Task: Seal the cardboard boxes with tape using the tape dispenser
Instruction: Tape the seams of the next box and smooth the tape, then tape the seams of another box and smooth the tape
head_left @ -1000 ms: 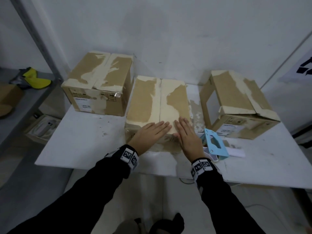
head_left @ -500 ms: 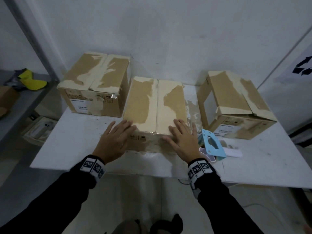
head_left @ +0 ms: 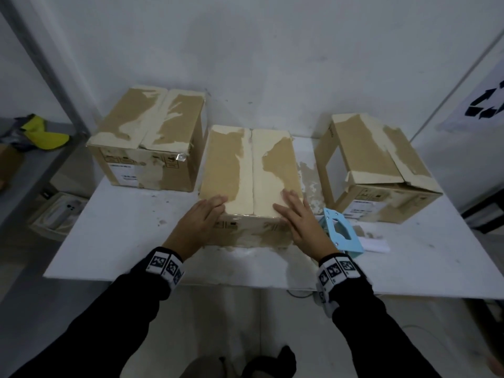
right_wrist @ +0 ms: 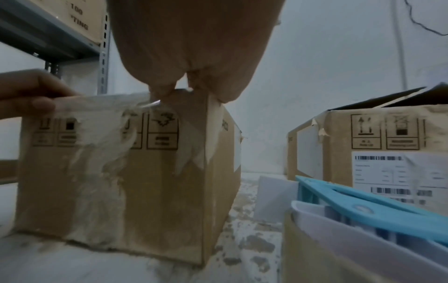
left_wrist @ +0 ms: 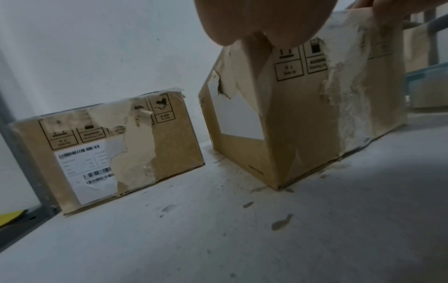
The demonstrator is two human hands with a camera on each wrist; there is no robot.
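Three worn cardboard boxes stand on a white table (head_left: 122,233). The middle box (head_left: 251,170) has its two top flaps down, meeting at a centre seam. My left hand (head_left: 203,219) lies flat over its near-left corner, and my right hand (head_left: 298,216) lies flat over its near-right corner. In the left wrist view my left hand (left_wrist: 261,19) drapes over the middle box (left_wrist: 315,118). The right wrist view has my right hand (right_wrist: 194,47) on the top edge of that box (right_wrist: 116,172). The blue tape dispenser (head_left: 343,236) lies on the table just right of my right hand.
The left box (head_left: 147,143) sits closed at the back left. The right box (head_left: 376,170) has a top flap loose at its near edge. A white paper slip (head_left: 376,245) lies by the dispenser. A grey shelf (head_left: 27,170) with a yellow item (head_left: 46,135) stands to the left.
Both hands were together at the middle of the box's near edge. They have spread apart: the left swung out left, then came back onto the near-left corner, and the right slid to the near-right corner.
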